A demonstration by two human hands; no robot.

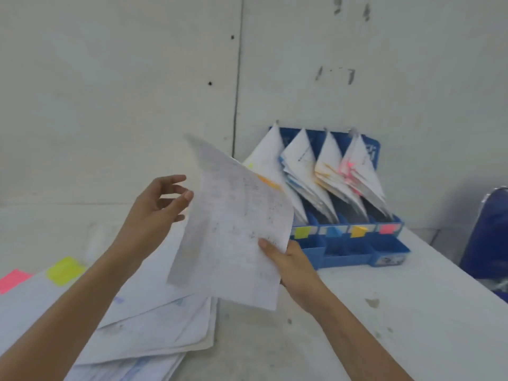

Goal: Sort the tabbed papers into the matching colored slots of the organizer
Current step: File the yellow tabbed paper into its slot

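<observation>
Both hands are raised over the table (412, 312), with one sheet (236, 224) between them. The right hand (292, 266) grips the sheet at its lower right edge, with the thumb on the front side and the other fingers hidden behind it. The left hand (155, 209) is relaxed with its fingers loosely spread, just beside the left edge of the sheet; I cannot tell if the thumb touches the paper. The sheet is in the air, tilted and a little curved, and an orange tab (268, 182) shows at its upper right edge.

Behind the sheet stands the blue organizer (346, 254), against the wall (110, 92). It has four slots, marked from left to right with a yellow-green label (302, 232), a blue label (334, 231), an orange label (358, 231) and a pink label (389, 229). Filed papers (301, 158) lean in every slot.

On the table at the left lies a pile of papers (154, 320), with a pink tab (12, 280) and a yellow tab (65, 270) at its far edge. A dark blue chair (489, 237) is at the right border.
</observation>
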